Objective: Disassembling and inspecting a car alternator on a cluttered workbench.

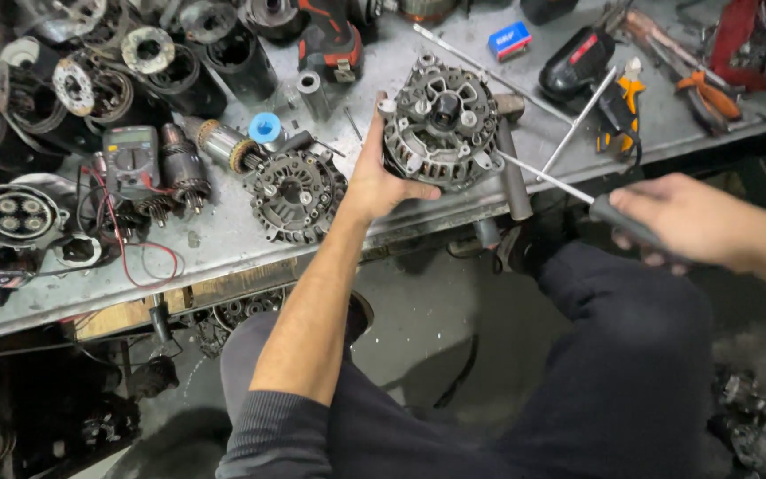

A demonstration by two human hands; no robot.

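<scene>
Left hand point(381, 182) clamps the alternator point(441, 129) steady; right hand point(689, 217) grips the screwdriver point(569, 184), best kept square to the housing.

The alternator point(441, 129) is cast metal, dull grey and rough, its ribs grimy. The screwdriver point(569, 186) has a bright, smooth steel shaft and a matt black plastic grip. The surface point(223, 235) is sheet metal, grey, scuffed and stained. A second alternator housing point(296, 195) looks darker, matt and oily. The multimeter point(130, 160) has a matt dark plastic case. The armature point(223, 144) shows coppery windings.
</scene>
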